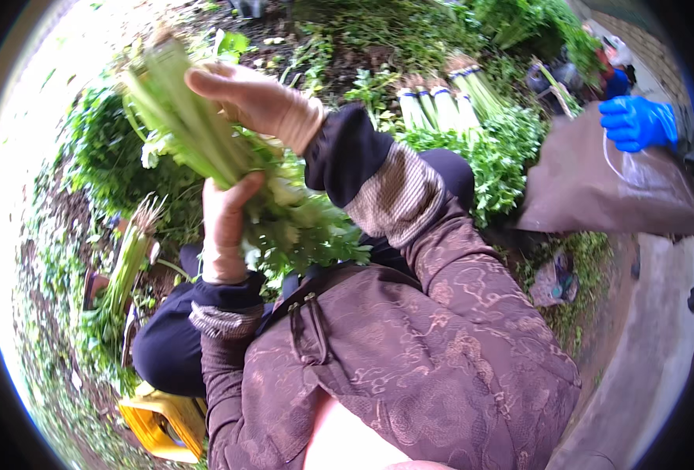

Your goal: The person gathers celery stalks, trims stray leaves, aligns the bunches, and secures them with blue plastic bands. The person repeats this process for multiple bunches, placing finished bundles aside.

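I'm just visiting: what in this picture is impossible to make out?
All in the head view:
Left hand: far side hidden behind the celery bunch it holds.
Yellow plastic object: partly hidden behind the person's leg.
Co-worker beyond the blue glove: cut off by the right rim.
Far left: washed out by glare.

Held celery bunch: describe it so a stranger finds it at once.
From the brown patterned jacket, follow the left sleeve to the left hand. It grips the celery bunch, roots upper left, leaves lower right. Unlike the blue-banded bunches farther right, this one is held.
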Tool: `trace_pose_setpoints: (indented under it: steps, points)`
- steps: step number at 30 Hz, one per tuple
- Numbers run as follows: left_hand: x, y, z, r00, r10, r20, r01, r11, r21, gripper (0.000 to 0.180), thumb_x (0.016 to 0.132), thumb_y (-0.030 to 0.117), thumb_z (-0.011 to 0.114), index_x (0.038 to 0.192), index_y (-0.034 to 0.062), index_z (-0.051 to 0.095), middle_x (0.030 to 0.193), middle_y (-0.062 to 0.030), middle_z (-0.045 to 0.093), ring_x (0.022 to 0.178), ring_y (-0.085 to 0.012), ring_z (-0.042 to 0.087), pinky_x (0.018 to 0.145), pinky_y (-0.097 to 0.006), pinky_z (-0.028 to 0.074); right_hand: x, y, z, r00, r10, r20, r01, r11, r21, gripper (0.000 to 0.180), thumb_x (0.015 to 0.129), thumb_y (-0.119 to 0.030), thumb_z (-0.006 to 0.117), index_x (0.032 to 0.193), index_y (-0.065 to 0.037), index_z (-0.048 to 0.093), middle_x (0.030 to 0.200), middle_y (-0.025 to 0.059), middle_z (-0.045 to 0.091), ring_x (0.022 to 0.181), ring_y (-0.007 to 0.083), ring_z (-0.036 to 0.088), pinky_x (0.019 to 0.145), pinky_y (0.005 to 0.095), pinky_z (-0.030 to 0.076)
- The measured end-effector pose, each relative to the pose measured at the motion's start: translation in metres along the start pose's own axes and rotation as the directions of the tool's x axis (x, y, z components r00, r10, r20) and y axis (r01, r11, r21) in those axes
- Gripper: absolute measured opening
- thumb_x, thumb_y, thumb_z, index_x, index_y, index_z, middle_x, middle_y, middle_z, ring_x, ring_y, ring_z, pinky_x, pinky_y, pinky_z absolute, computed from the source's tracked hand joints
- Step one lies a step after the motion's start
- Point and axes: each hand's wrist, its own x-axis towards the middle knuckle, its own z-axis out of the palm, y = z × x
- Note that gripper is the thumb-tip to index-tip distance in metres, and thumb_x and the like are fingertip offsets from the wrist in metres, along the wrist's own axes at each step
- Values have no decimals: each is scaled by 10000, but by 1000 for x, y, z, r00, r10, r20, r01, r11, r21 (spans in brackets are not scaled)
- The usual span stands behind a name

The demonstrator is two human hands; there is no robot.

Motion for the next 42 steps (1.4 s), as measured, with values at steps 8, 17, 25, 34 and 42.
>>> trace_pose_setpoints:
  steps: [8, 17, 25, 34, 42]
  points:
    - [32, -32, -48, 954, -52, -296, 21, 994, -107, 400, 862, 152, 732, 1204, -23, 623, 1088, -66, 670, 932, -153, 626, 837, -284, 493, -118, 88, 10, 808, 559, -188, -587, 733, -344, 1253, 691, -541, 857, 1567, -11, 134, 1513, 201, 390, 1405, 275, 367, 1171, 371, 282]
    - [58, -117, -78, 864, -101, -493, 17, 985, -172, 807, 798, 270, 838, 1421, 0, 402, 1252, -118, 599, 1119, -202, 575, 991, -359, 445, -126, 200, -9, 748, 607, -268, -493, 778, 388, 468, 793, -64, 700, 1251, -46, 608, 1126, 60, 675, 961, 177, 623, 872, 304, 503]
    - [33, -254, -122, 601, -642, -476, 628, 748, -217, 497, 927, 421, 658, 1301, 108, 563, 1178, -51, 648, 899, -146, 614, 767, -328, 484, -172, 225, -45, 539, 825, -170, -596, 517, 615, 386, 849, -225, 743, 1171, -48, 625, 1040, 63, 687, 892, 182, 681, 790, 353, 585]
    - [22, -274, -92, 614, -715, -335, 708, 686, -168, 654, 952, 587, 550, 1240, 1, 592, 1085, -104, 686, 733, -137, 619, 678, -308, 501, -178, 224, -61, 425, 895, -134, -702, 419, 575, 332, 928, -272, 664, 1196, -77, 640, 1074, 63, 702, 931, 185, 683, 846, 347, 566]
    - [46, -249, -59, 655, -731, -192, 571, 645, -508, 882, 890, 659, 577, 1513, 76, 356, 1521, -168, 413, 1334, -385, 447, 1076, -543, 374, -158, 164, -47, 427, 902, -57, -795, 405, 451, 358, 930, -285, 681, 1208, -65, 640, 1153, 102, 692, 958, 188, 687, 757, 368, 606]
